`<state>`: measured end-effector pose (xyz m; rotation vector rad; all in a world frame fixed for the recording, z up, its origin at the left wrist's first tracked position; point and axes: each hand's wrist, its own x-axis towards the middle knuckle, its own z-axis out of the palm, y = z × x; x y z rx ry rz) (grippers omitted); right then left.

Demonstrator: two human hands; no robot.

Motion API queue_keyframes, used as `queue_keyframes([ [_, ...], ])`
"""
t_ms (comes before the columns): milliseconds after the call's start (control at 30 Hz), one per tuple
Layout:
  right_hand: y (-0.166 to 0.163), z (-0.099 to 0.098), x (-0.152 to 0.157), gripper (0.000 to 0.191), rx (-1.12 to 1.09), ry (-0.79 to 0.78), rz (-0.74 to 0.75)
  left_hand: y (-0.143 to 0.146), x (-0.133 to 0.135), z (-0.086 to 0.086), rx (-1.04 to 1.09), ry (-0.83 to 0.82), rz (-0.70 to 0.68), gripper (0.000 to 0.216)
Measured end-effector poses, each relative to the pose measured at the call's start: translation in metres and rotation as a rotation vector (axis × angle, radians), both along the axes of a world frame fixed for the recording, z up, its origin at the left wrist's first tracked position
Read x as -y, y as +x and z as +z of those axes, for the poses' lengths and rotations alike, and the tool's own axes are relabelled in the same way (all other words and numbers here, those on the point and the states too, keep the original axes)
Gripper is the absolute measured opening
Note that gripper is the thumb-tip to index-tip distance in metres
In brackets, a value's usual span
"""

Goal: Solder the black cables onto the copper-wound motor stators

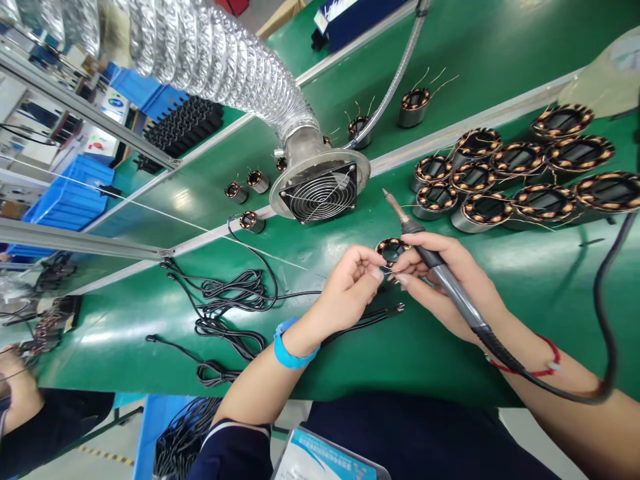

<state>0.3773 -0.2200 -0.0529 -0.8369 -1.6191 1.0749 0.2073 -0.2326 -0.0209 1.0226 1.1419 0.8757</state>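
Cables (235, 287) lie coiled on the worktop (430, 370). My left hand (350, 287) pinches a fine lead (391, 272) beside the stator (391, 251); my right hand (464, 280), fingertips alongside, grips the soldering iron (443, 275). I judge this lead positioning; the next move calls for steady alignment.

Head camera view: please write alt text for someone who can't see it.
A person's left hand and right hand, the right holding a soldering iron, are close together at a copper-wound ring on a green table. Similar rings cluster at right; black cables lie at left; a fan hood stands beyond.
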Motion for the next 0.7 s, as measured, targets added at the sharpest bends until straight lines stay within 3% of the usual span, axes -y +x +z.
queue_keyframes([
  [233, -0.001, 0.003, 0.002, 0.032, 0.058, 0.101, -0.027, -0.006, 0.006, 0.010, -0.211, 0.149, -0.067, 0.007],
  [300, -0.003, 0.006, 0.004, 0.030, 0.061, 0.106, -0.038, -0.011, 0.006, 0.016, -0.236, 0.092, -0.158, 0.009],
  [400, -0.008, 0.008, 0.005, 0.034, 0.022, 0.105, -0.014, -0.016, 0.005, 0.019, -0.105, -0.056, -0.234, 0.014],
  [500, -0.007, 0.005, 0.004, 0.037, 0.085, 0.087, -0.029, -0.015, 0.002, 0.014, -0.114, -0.088, -0.114, 0.013],
  [600, 0.001, 0.002, 0.000, 0.040, 0.207, 0.100, -0.143, -0.013, -0.003, 0.004, -0.189, -0.125, 0.067, 0.013],
  [700, 0.011, 0.000, -0.003, 0.039, 0.212, 0.182, -0.253, -0.013, -0.009, -0.004, -0.191, -0.184, 0.162, 0.015],
])
